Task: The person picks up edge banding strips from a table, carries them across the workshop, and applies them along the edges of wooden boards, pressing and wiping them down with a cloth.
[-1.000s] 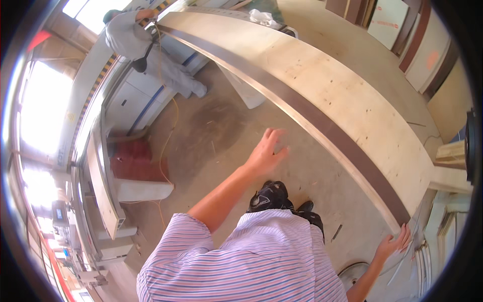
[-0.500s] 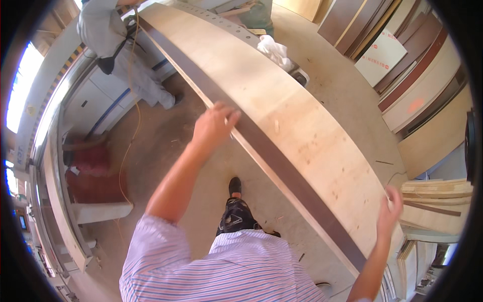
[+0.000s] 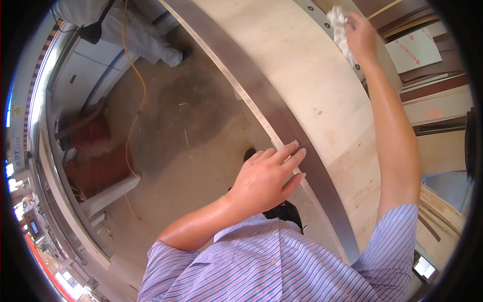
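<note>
A long dark brown strip (image 3: 261, 90) runs along the near edge of a wide pale wooden board (image 3: 297, 55). My left hand (image 3: 264, 176) is at that edge, palm down, its fingers apart and reaching over the strip; whether the fingertips press on it I cannot tell. At the far side of the board my right hand (image 3: 362, 40) grips a crumpled white cloth (image 3: 339, 32), held in its curled fingers. The cloth is above a grey rail with round holes (image 3: 322, 17).
Stacked panels and boards (image 3: 437, 103) lean at the right. A yellow hose (image 3: 133, 121) hangs down to the floor on the left, near a long machine (image 3: 45, 136) and a dark red block (image 3: 98, 173). Another person in grey trousers (image 3: 146, 40) stands at the upper left.
My right hand has gone from the board's near right end to its far side and picked up the white cloth. My left hand has shifted right along the edge, and the view has moved.
</note>
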Demonstrator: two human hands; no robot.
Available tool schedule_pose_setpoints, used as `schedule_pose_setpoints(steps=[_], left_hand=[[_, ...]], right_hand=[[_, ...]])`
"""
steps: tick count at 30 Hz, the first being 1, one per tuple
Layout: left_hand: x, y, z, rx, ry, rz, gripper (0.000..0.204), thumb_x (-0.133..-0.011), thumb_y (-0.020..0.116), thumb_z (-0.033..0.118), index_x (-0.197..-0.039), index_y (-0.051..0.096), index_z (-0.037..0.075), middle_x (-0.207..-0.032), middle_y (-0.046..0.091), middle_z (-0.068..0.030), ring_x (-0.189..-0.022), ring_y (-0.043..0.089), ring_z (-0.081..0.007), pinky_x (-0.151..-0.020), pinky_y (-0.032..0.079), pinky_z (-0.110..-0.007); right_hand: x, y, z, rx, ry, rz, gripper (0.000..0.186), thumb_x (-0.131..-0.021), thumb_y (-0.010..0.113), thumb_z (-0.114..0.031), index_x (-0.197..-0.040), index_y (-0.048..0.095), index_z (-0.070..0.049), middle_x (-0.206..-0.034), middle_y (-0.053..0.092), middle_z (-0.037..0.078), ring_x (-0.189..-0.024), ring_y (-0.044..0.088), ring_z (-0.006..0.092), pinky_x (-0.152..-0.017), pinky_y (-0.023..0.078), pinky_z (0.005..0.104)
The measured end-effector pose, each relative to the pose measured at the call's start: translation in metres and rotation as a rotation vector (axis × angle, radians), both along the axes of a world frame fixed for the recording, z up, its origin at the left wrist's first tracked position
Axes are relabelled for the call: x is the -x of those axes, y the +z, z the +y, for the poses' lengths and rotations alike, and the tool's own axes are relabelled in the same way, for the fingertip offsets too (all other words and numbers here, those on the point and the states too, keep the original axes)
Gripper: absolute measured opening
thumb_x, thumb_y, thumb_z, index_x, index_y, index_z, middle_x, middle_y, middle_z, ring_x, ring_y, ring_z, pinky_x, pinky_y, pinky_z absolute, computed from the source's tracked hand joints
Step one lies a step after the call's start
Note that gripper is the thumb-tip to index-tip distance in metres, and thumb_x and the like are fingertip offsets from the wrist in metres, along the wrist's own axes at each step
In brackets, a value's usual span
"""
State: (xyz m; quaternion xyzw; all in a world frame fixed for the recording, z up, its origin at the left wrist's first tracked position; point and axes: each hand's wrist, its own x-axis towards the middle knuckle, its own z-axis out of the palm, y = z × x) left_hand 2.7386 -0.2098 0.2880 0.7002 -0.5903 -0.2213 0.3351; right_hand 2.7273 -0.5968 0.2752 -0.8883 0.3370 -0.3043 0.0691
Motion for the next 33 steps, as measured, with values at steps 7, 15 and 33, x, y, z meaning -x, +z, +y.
schedule_pose_setpoints(steps=[7, 15, 33], left_hand=[[-0.119, -0.022, -0.006, 0.046, 0.544, 0.206, 0.027, -0.084, 0.061, 0.016, -0.11, 0.063, 0.009, -0.116, 0.058, -0.0139, -0.099, 0.059, -0.0302, -0.083, 0.049, -0.036], [-0.148, -0.027, -0.033, -0.127, 0.476, -0.352, 0.037, -0.093, 0.051, 0.033, -0.123, 0.06, 0.014, -0.136, 0.051, -0.0035, -0.119, 0.051, -0.0275, -0.097, 0.043, -0.037], [-0.141, -0.038, -0.044, -0.052, 0.456, -0.42, 0.04, -0.091, 0.051, 0.036, -0.123, 0.059, 0.013, -0.135, 0.051, -0.0054, -0.117, 0.053, -0.029, -0.096, 0.044, -0.039]], right_hand=[[-0.047, 0.019, 0.185, 0.004, 0.799, 0.158, 0.018, -0.081, 0.054, -0.007, -0.094, 0.067, -0.008, -0.09, 0.063, 0.013, -0.089, 0.06, 0.0297, -0.075, 0.05, 0.0383], [0.055, 0.002, 0.24, -0.109, 0.75, 0.317, 0.014, -0.078, 0.054, -0.006, -0.085, 0.065, -0.003, -0.088, 0.061, 0.013, -0.092, 0.058, 0.0292, -0.078, 0.05, 0.0387], [0.13, 0.002, 0.258, -0.409, 0.61, 0.328, 0.013, -0.075, 0.058, -0.003, -0.087, 0.062, -0.005, -0.085, 0.058, 0.014, -0.087, 0.056, 0.0331, -0.073, 0.048, 0.042]])
